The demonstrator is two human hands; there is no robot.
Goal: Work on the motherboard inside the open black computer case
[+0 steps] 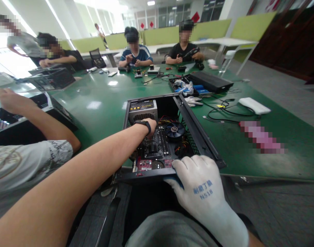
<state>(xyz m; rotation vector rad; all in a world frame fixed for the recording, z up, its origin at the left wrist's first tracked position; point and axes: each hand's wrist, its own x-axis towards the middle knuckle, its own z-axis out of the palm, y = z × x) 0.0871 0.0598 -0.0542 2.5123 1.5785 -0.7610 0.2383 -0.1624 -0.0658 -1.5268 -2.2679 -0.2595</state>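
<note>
An open black computer case point(195, 121) lies on its side at the table's near edge. My right hand point(202, 181), in a white work glove, is closed over its near rim, thumb underneath. My bare left hand point(152, 127), with a dark band at the wrist, reaches down into the case over the motherboard point(159, 144); its fingertips are hidden. Beyond that hand is the power supply point(143, 109) with a yellow-marked label. A round black cooling fan point(174, 131) is to its right. A red circuit card point(146, 164) lies by the near wall.
A co-worker's arm point(54, 125) and another black case point(61, 115) are close on my left. Cables point(224, 111), a white pouch point(255, 105) and a black toolbox point(210, 82) with gloves lie to the right. Several people sit across the green table point(102, 103).
</note>
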